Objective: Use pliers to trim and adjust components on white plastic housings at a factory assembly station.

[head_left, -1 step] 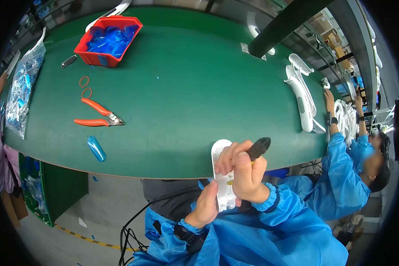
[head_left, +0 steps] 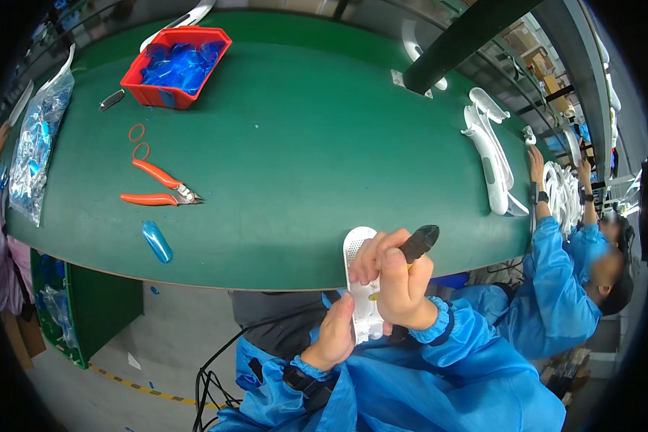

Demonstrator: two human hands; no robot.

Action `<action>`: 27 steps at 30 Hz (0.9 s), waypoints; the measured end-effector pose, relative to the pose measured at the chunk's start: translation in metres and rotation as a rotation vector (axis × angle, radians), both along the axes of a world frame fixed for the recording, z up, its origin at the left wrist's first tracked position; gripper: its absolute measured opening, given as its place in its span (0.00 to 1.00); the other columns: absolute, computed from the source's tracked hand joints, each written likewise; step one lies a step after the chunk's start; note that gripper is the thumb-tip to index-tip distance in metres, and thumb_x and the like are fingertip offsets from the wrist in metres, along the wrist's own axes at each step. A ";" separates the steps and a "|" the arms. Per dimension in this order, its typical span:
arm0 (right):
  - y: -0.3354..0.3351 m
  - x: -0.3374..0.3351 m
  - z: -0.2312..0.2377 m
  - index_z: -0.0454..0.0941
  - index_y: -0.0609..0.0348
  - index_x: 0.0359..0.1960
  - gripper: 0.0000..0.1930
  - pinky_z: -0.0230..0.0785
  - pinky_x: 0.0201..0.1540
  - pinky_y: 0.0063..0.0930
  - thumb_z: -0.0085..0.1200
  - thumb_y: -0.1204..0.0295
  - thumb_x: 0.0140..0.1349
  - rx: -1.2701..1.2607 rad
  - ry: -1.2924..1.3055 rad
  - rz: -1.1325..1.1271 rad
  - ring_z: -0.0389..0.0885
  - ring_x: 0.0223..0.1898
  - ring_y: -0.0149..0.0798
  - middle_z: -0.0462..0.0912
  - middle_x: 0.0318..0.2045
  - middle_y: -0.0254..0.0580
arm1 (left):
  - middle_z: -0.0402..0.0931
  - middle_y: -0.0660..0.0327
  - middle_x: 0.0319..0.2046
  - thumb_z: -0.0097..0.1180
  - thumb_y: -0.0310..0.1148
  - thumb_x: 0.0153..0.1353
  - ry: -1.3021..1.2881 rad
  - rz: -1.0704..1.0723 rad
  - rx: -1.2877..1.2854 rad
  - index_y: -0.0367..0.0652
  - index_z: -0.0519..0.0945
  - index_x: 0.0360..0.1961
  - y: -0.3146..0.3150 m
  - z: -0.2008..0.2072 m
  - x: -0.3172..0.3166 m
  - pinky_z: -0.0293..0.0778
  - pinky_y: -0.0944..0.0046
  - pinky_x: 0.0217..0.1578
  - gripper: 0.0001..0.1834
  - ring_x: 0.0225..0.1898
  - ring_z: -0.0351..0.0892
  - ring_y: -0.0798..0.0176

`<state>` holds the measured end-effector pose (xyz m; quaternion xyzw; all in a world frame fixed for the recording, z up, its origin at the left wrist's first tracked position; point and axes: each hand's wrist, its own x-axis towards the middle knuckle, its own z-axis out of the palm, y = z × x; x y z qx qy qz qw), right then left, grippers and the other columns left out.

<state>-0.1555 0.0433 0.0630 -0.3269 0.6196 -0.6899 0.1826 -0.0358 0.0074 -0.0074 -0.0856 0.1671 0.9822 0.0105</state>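
Observation:
At the near edge of the green table, my left hand (head_left: 333, 333) grips the lower part of a long white plastic shell (head_left: 365, 317). The shell is rounded at its far end, which has a patch of small holes. Over its middle, my right hand (head_left: 396, 281) is closed around a hand tool with a black and yellow handle (head_left: 420, 243). The handle's thick black end sticks up to the right; its working tip is hidden by the hand and the shell.
Orange-handled cutters (head_left: 155, 189), two red rings (head_left: 141, 150) and a shiny blue cover (head_left: 156, 242) lie left. Behind stands a red bin (head_left: 187, 97) of blue pieces; a plastic bag (head_left: 39, 144) lies far left. White shells (head_left: 491, 162) lie right, near a co-worker's blue sleeve (head_left: 551, 252).

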 end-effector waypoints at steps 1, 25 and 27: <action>-0.001 0.000 0.001 0.62 0.61 0.31 0.13 0.70 0.27 0.35 0.37 0.68 0.74 0.000 0.002 0.000 0.66 0.22 0.33 0.67 0.21 0.42 | 0.79 0.52 0.37 0.24 0.57 0.75 -0.004 0.009 0.006 0.32 0.70 0.54 0.001 0.000 0.000 0.75 0.62 0.42 0.36 0.39 0.80 0.59; 0.007 0.001 0.003 0.64 0.64 0.33 0.12 0.70 0.28 0.32 0.37 0.68 0.75 0.013 0.103 0.047 0.71 0.23 0.33 0.71 0.21 0.42 | 0.80 0.53 0.34 0.26 0.58 0.74 -0.012 0.029 -0.064 0.31 0.72 0.52 0.000 -0.001 0.000 0.77 0.63 0.38 0.37 0.35 0.81 0.59; 0.009 0.002 0.006 0.64 0.63 0.32 0.12 0.70 0.28 0.33 0.37 0.69 0.74 0.113 0.141 0.035 0.70 0.23 0.34 0.70 0.21 0.42 | 0.80 0.53 0.34 0.26 0.58 0.74 0.004 0.029 -0.064 0.31 0.72 0.52 0.001 -0.002 0.000 0.77 0.64 0.38 0.37 0.35 0.81 0.60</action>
